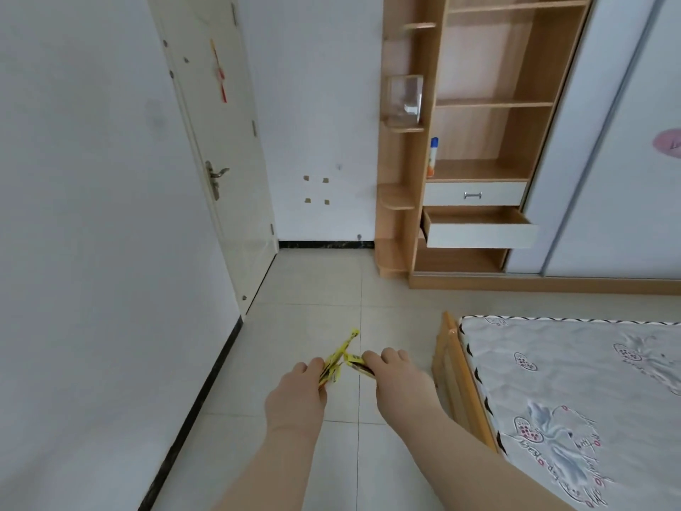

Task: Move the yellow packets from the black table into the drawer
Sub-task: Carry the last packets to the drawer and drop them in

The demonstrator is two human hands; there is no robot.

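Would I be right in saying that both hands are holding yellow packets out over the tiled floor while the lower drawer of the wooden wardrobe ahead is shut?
Not quite: the head view shows the lower drawer pulled open; only the drawer above it is shut. The rest stands: the left hand and right hand each hold yellow packets over the tiled floor.

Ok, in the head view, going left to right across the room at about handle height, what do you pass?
Door handle → brown wall patches → rounded corner shelf → spray bottle → closed drawer, with the open drawer just beneath it → white wardrobe door.
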